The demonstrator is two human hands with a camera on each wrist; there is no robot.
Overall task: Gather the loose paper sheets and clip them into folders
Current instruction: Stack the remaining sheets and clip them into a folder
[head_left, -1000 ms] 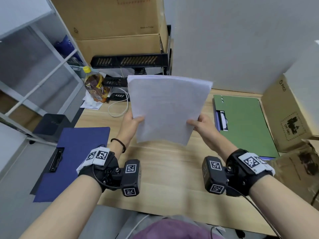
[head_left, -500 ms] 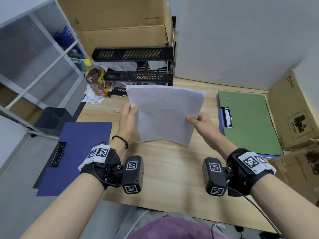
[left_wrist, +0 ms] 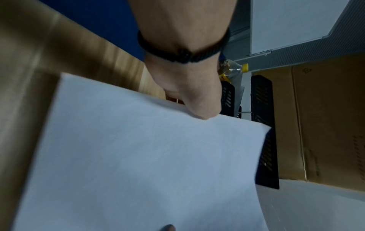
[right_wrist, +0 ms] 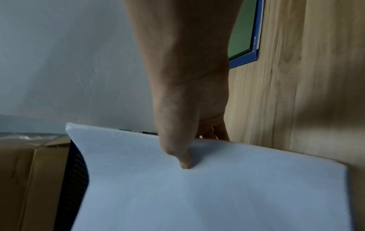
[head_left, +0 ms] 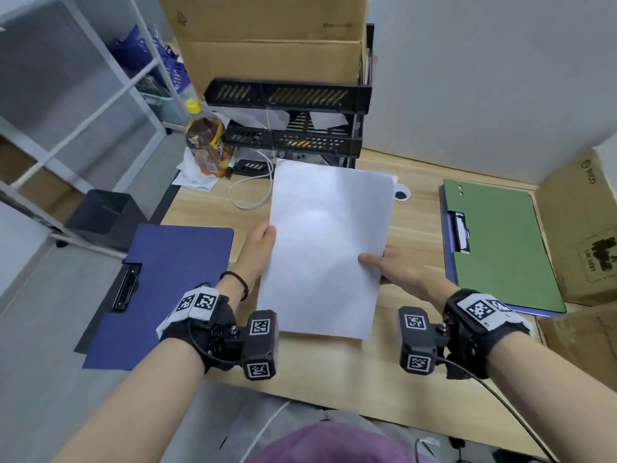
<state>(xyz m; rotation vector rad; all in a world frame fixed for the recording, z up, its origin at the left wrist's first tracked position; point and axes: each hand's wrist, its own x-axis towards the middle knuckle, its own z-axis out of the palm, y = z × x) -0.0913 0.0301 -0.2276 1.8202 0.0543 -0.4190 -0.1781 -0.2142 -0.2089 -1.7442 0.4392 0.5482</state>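
A stack of white paper sheets (head_left: 325,248) lies low over the middle of the wooden desk (head_left: 334,372), held by both hands. My left hand (head_left: 263,243) grips its left edge, thumb on top (left_wrist: 201,109). My right hand (head_left: 384,265) pinches the right edge, thumb pressed on the top sheet (right_wrist: 183,157) and fingers under it. A dark blue folder (head_left: 160,289) with a black clip lies at the desk's left edge. A green folder (head_left: 500,245) with a clip rests on a blue one at the right.
A black stacked paper tray (head_left: 290,121) stands at the back with cardboard boxes (head_left: 267,38) above. A brown drink bottle (head_left: 207,142) and white cable (head_left: 253,192) sit back left. More cardboard boxes (head_left: 581,235) crowd the right edge. A black bin (head_left: 103,215) stands on the floor.
The paper stack has come down from upright in front of me to nearly flat just above the desk. Both hands lowered with it, keeping their hold.
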